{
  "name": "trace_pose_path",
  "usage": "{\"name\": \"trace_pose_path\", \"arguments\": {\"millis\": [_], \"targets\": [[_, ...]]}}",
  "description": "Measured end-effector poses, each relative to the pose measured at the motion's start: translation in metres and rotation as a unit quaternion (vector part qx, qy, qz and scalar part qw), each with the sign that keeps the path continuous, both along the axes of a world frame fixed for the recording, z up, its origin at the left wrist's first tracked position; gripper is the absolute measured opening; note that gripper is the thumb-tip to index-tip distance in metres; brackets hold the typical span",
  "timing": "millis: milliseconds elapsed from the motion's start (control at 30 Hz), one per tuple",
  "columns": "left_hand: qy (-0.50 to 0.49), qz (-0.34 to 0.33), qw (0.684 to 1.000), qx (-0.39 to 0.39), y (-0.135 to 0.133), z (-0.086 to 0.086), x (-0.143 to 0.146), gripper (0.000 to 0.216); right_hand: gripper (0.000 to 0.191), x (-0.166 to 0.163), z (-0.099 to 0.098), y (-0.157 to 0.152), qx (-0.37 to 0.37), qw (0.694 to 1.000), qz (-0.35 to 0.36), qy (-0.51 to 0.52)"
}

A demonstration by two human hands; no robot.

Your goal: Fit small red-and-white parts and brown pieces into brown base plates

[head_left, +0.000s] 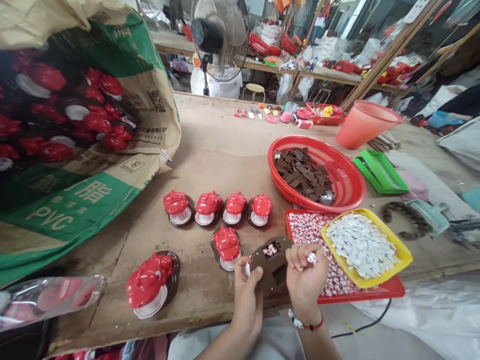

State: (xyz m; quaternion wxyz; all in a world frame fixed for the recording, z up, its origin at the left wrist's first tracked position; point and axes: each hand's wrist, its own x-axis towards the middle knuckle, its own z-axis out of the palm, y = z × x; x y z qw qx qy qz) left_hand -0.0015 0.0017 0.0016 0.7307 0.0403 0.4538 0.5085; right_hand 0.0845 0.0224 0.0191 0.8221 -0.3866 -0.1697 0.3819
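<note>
My left hand (248,297) grips a toy turned upside down, its brown base (262,275) facing up. One open recess in that base holds several small white dice (269,249) with red dots; a second recess looks dark. My right hand (308,275) is closed over the base's right side, and a white die (312,258) with red dots shows at its fingers. Under and behind this hand lies a red tray (390,290) full of similar dice. Just left of the held toy stands an upright red toy figure (227,242) on a brown base.
Several more red toys (176,204) stand in a row, one (150,282) nearer. A PVC sack (101,195) of toys leans at left. At right are a red basket (354,185) of brown plates, a yellow tray (407,257) of white pieces and a green box (380,172).
</note>
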Motion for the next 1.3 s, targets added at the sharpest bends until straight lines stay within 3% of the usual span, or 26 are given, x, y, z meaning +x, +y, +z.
{"name": "trace_pose_path", "arguments": {"millis": [367, 567, 767, 900, 1000, 1300], "targets": [[-0.032, -0.022, 0.999, -0.013, -0.013, -0.002, 0.009, 0.037, 0.032, -0.005, 0.003, 0.01, -0.02, 0.998, -0.001, -0.058], [-0.039, -0.024, 0.999, -0.014, -0.01, -0.001, 0.008, 0.037, 0.029, -0.002, 0.0, 0.009, -0.006, 0.994, 0.043, -0.097], [-0.022, -0.016, 0.999, -0.028, -0.005, -0.001, 0.005, 0.035, 0.029, 0.003, 0.004, -0.001, 0.013, 0.995, 0.066, -0.075], [-0.028, -0.009, 0.999, -0.027, -0.001, 0.002, 0.004, 0.033, 0.019, 0.002, 0.001, -0.008, -0.015, 0.996, 0.013, -0.09], [-0.022, -0.001, 0.999, -0.024, 0.0, 0.006, 0.004, 0.033, 0.013, 0.0, -0.002, -0.01, 0.008, 0.993, -0.035, -0.114], [-0.019, 0.013, 1.0, -0.013, 0.001, 0.009, 0.009, 0.034, 0.018, -0.003, 0.003, -0.006, 0.027, 0.992, -0.07, -0.097]]}}
